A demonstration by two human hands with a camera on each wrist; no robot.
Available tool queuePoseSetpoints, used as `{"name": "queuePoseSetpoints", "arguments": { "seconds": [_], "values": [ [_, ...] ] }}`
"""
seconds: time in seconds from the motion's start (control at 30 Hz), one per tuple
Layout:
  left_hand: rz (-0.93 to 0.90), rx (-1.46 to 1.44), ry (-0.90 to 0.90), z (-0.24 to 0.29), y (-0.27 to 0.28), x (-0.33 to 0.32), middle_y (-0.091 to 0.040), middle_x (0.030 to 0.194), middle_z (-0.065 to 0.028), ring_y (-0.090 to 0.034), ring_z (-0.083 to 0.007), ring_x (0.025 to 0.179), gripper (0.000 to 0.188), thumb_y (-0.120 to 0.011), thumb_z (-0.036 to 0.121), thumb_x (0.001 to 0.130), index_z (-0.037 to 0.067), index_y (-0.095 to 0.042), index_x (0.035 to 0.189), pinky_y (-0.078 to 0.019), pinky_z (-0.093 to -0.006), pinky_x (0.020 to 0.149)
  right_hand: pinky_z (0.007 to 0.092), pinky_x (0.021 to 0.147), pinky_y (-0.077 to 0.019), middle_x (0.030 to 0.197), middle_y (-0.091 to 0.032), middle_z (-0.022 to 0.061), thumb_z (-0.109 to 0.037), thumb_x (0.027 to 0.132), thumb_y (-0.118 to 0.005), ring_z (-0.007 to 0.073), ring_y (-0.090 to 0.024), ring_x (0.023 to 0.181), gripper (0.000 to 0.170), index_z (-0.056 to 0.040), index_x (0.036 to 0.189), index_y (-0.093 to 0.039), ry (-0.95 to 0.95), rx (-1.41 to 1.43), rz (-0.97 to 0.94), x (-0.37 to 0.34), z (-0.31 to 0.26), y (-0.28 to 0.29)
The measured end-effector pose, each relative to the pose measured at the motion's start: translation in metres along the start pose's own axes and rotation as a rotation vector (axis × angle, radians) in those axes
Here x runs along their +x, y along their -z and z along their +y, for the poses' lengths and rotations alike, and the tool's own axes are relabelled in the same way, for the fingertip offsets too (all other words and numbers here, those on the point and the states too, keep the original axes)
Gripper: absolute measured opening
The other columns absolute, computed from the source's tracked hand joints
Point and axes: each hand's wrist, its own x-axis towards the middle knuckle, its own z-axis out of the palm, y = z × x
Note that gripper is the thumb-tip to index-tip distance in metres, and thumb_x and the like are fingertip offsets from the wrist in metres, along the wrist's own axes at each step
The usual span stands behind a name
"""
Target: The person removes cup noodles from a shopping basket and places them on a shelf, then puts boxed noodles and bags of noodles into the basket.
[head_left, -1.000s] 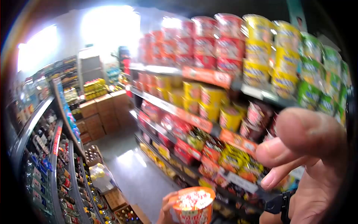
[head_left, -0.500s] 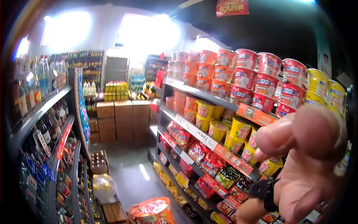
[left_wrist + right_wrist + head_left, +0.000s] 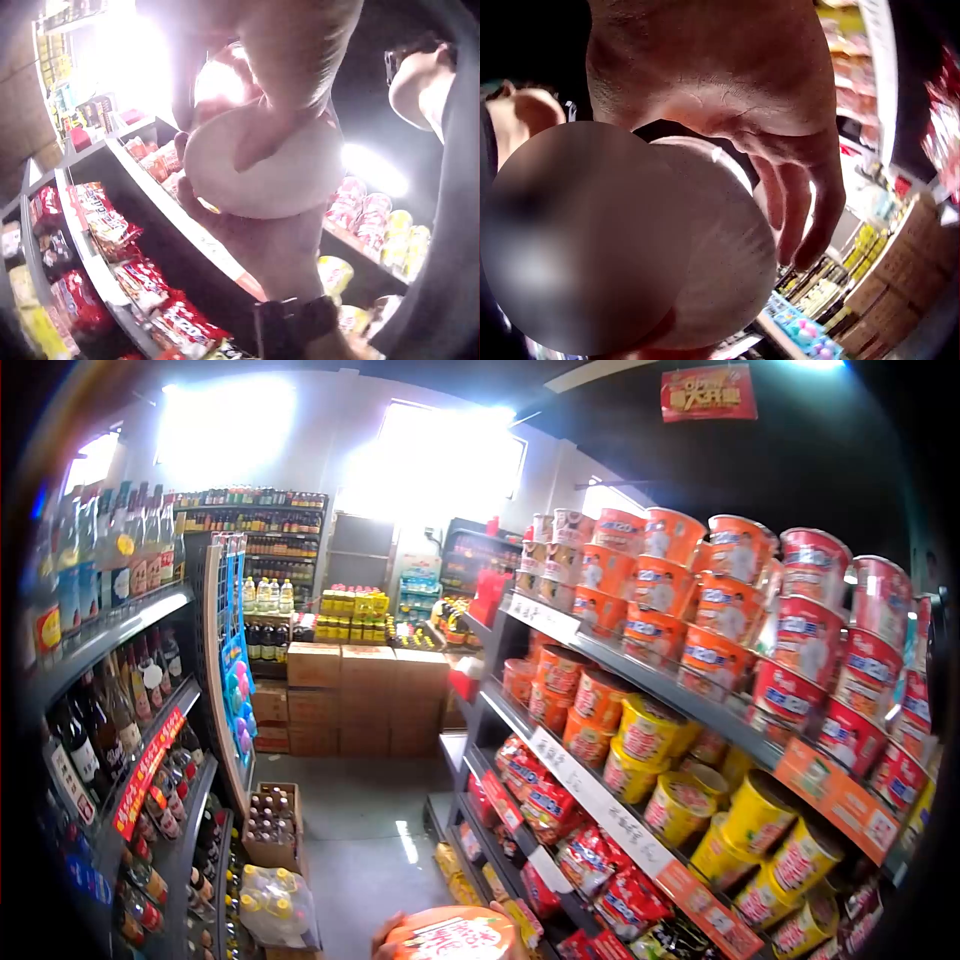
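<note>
An orange-lidded noodle bowl (image 3: 455,935) is cut off by the bottom edge of the head view, with fingertips of my left hand (image 3: 385,932) at its left rim. In the left wrist view the bowl's pale underside (image 3: 262,176) faces the camera, and my left hand (image 3: 292,60) grips it with the thumb across the base. My right hand (image 3: 270,244), a black strap at its wrist, has fingers round the opposite side. The right wrist view shows my right hand (image 3: 720,82) curved over the bowl (image 3: 731,255).
Shelves of stacked noodle cups (image 3: 725,610) and red packets (image 3: 610,885) run along the right. Bottles (image 3: 125,550) fill the left shelves. Bottle packs (image 3: 275,905) stand on the floor (image 3: 370,830), with cartons (image 3: 370,700) farther back. Part of a person shows in both wrist views.
My right hand has come down from the raised position at the right to the bowl. The head view has turned left, so the shelves have shifted right in it.
</note>
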Motion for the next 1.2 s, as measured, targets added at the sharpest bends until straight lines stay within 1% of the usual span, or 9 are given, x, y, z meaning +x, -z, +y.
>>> {"name": "queuePoseSetpoints", "arguments": {
  "seconds": [0.03,0.3,0.53,0.67,0.77,0.87,0.93,0.97,1.2],
  "values": [
    [-0.058,0.001,0.000,-0.009,-0.003,0.031,-0.038,0.157,-0.0204,-0.037,-0.0442,0.146,0.109,-0.096,0.034,0.068,0.006,-0.035,0.153,-0.0337,-0.0581,0.118,0.0402,0.099,-0.0552,0.155,-0.038,0.0241,-0.037,0.078,-0.092,0.0302,-0.047,0.138,0.133,-0.0013,0.165,0.002,0.298,-0.087,-0.102,-0.002,-0.008,-0.010],
    [0.011,-0.365,0.085,-0.129,-0.070,0.186,-0.035,0.157,-0.0222,-0.040,-0.0397,0.145,0.132,-0.099,0.027,0.064,0.016,-0.007,0.158,-0.0367,-0.0536,0.117,0.0495,0.124,-0.0238,0.166,-0.012,0.0222,-0.071,0.070,-0.084,0.0338,-0.020,0.153,0.145,0.0002,0.163,0.001,0.585,-0.710,0.260,0.187,-0.049,0.018],
    [-0.153,-0.585,0.006,-0.274,-0.105,0.320,-0.031,0.159,-0.0222,-0.041,-0.0357,0.146,0.166,-0.104,0.023,0.058,0.024,0.029,0.158,-0.0374,-0.0511,0.119,0.0505,0.118,-0.0335,0.164,-0.024,0.0262,-0.046,0.096,-0.071,0.0379,-0.047,0.138,0.107,-0.0042,0.163,0.002,0.578,-0.717,0.216,0.336,-0.054,0.034],
    [-0.204,-0.712,-0.039,-0.362,-0.145,0.428,-0.027,0.161,-0.0226,-0.042,-0.0338,0.145,0.161,-0.102,0.020,0.063,0.018,0.027,0.161,-0.0396,-0.0516,0.117,0.0471,0.103,-0.0524,0.162,-0.029,0.0242,-0.036,0.089,-0.080,0.0367,-0.057,0.131,0.101,-0.0075,0.163,-0.017,0.696,-0.688,0.474,0.419,-0.063,0.040],
    [-0.166,-0.915,-0.067,-0.419,-0.186,0.512,-0.024,0.163,-0.0202,-0.041,-0.0323,0.145,0.160,-0.101,0.018,0.063,0.018,0.025,0.162,-0.0387,-0.0504,0.118,0.0462,0.101,-0.0528,0.162,-0.028,0.0262,-0.039,0.091,-0.077,0.0363,-0.061,0.126,0.107,-0.0057,0.163,-0.005,0.360,-0.661,0.504,0.433,-0.060,0.050],
    [-0.112,-0.773,-0.314,-0.470,-0.226,0.595,-0.021,0.163,-0.0204,-0.038,-0.0310,0.145,0.153,-0.099,0.021,0.065,0.010,0.018,0.163,-0.0365,-0.0485,0.119,0.0399,0.092,-0.0552,0.151,-0.047,0.0265,-0.031,0.101,-0.067,0.0315,-0.069,0.113,0.073,-0.0027,0.156,-0.029,0.420,-0.490,0.829,0.447,-0.031,0.013],
    [-0.075,-0.713,-0.333,-0.487,-0.257,0.630,-0.019,0.163,-0.0205,-0.034,-0.0302,0.147,0.150,-0.099,0.024,0.066,0.006,0.014,0.163,-0.0334,-0.0471,0.120,0.0442,0.111,-0.0416,0.158,-0.040,0.0173,-0.038,0.102,-0.065,0.0307,-0.054,0.131,0.081,-0.0036,0.162,-0.024,0.165,-0.481,0.925,0.415,0.017,0.019],
    [-0.072,-0.680,-0.284,-0.494,-0.268,0.643,-0.017,0.163,-0.0205,-0.031,-0.0299,0.148,0.149,-0.099,0.027,0.066,0.004,0.011,0.164,-0.0310,-0.0463,0.121,0.0386,0.097,-0.0499,0.146,-0.055,0.0137,-0.041,0.104,-0.062,0.0248,-0.063,0.115,0.067,-0.0029,0.155,-0.039,0.138,-0.851,1.185,0.410,0.037,0.008],
    [-0.176,-0.829,-0.243,-0.494,-0.324,0.698,0.000,0.171,-0.0198,-0.012,-0.0311,0.157,0.152,-0.098,0.043,0.064,0.005,0.009,0.165,-0.0165,-0.0474,0.127,0.0307,0.081,-0.0532,0.129,-0.065,0.0115,-0.033,0.108,-0.056,0.0166,-0.065,0.099,0.050,-0.0038,0.148,-0.048,0.263,-0.526,1.702,0.407,0.097,-0.060]
  ]
}}
